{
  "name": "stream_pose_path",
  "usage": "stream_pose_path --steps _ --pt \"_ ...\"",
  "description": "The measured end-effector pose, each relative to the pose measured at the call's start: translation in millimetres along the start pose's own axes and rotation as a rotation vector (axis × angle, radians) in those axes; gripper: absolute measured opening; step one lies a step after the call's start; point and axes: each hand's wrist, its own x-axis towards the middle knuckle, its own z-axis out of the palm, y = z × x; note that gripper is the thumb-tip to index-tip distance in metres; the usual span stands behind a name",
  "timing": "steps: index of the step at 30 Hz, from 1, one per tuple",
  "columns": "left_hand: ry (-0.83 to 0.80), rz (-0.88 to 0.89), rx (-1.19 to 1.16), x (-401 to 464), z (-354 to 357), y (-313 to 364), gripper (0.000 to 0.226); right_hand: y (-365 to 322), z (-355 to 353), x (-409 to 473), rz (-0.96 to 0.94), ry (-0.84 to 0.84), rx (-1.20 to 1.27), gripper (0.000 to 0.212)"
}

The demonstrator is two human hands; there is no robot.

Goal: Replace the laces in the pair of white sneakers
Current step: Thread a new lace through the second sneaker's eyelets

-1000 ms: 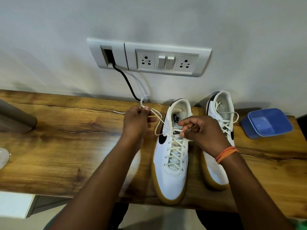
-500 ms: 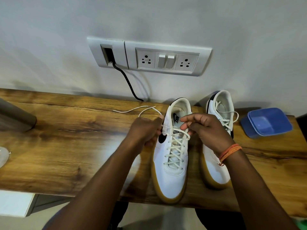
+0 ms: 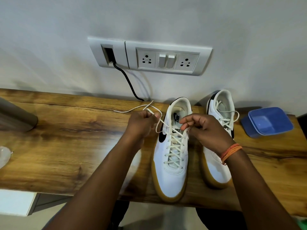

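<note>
Two white sneakers are stood side by side on the wooden bench (image 3: 66,146), heels to the wall, so that the tongues and eyelets face the person. The nearer sneaker (image 3: 171,173) is laced in crosses almost to the top. The free end of its lace (image 3: 159,121) is pinched in the curled fingers of the left hand (image 3: 141,123) and drawn out to the side, probably to take up slack, while its tip trails loose on the bench. At the top eyelets on the other side, the lace is gripped by the right hand (image 3: 204,128), apparently so that the shoe is steadied and the tension evened.

The second sneaker (image 3: 219,146) is set just beside, partly hidden by the right wrist. It is seemingly laced, with its ends lying loose over the opening.

A blue tub (image 3: 267,122) is kept near the far shoe.
</note>
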Motion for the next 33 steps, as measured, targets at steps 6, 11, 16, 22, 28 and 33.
stream_pose_path --steps 6,11,16,22,28,33 --pt "-0.102 -0.207 0.292 -3 2 -12 0.062 -1 1 -1 0.004 0.018 -0.011 0.038" --pt "-0.264 -0.273 0.249 -26 14 0 0.062 -7 -1 -1 0.054 0.028 0.031 0.037" --pt "-0.187 -0.266 0.028 -31 33 -10 0.028 -13 0 -4 0.088 0.042 0.022 0.036" --pt "-0.1 -0.305 -0.219 -30 36 -11 0.02 -17 0 -5 0.125 0.042 0.021 0.028" --pt "-0.097 -0.246 -0.364 -42 31 5 0.017 -19 -1 -6 0.154 0.077 0.073 0.018" --pt "-0.145 0.083 -0.291 -63 27 25 0.022 -41 0 -9 0.172 0.132 0.342 0.023"
